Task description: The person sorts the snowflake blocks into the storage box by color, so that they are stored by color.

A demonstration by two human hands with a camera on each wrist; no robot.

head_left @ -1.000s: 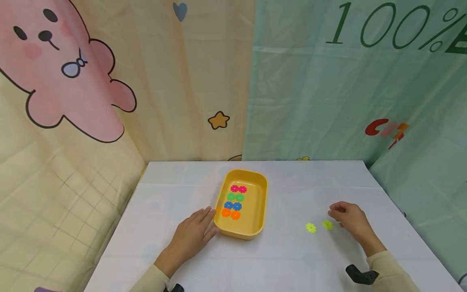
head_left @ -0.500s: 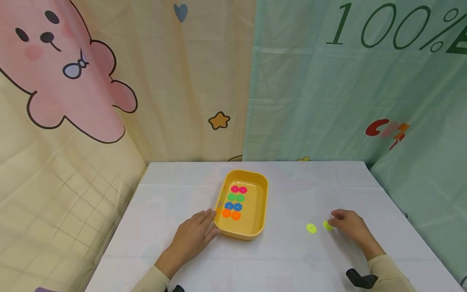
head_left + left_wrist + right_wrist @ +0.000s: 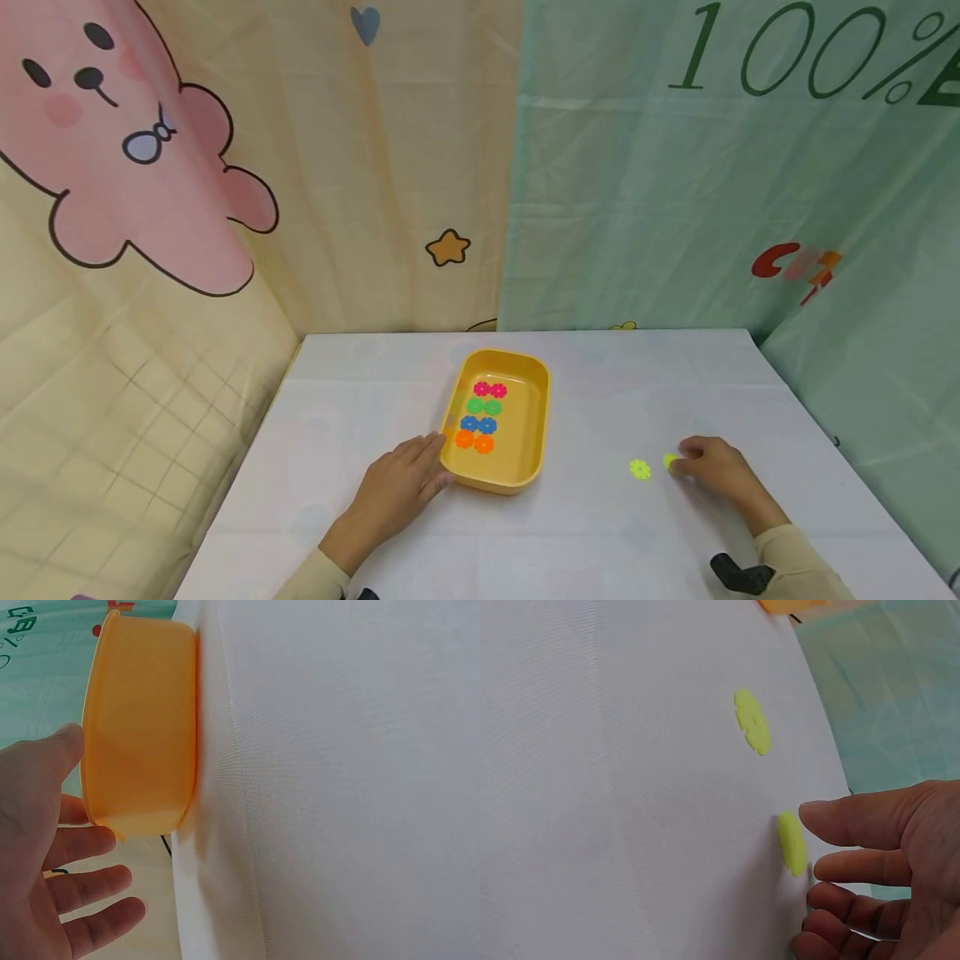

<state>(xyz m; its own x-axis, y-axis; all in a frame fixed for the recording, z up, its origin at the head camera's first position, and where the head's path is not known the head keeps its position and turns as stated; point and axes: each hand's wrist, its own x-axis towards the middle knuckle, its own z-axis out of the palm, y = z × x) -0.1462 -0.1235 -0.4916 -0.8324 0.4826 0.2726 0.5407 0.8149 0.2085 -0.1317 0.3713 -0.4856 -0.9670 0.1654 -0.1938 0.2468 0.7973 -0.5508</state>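
A yellow tray (image 3: 531,433) holds paired flower-shaped discs: pink (image 3: 482,389), green (image 3: 492,407), blue (image 3: 487,426) and orange (image 3: 483,444). At its near left corner is my left hand (image 3: 401,483), fingers extended, thumb and fingertips right at the rim. In the left wrist view, the hand (image 3: 52,847) is spread beside the tray's outer wall (image 3: 142,724). My right hand (image 3: 716,471) is low over the table at a yellow-green flower disc (image 3: 792,844), partly covering it in the head view. Thumb and index finger stand apart at its edge. Another yellow-green disc (image 3: 640,469) lies to its left.
The table (image 3: 585,542) wears a white cloth, with its far edge against printed curtains (image 3: 630,208). A black wrist mount (image 3: 741,575) sits by the right sleeve. Curtains also rise along the left and right sides.
My right hand has come down and slightly left onto the right-hand yellow-green disc, hiding part of it. The left hand and tray stay practically where they were.
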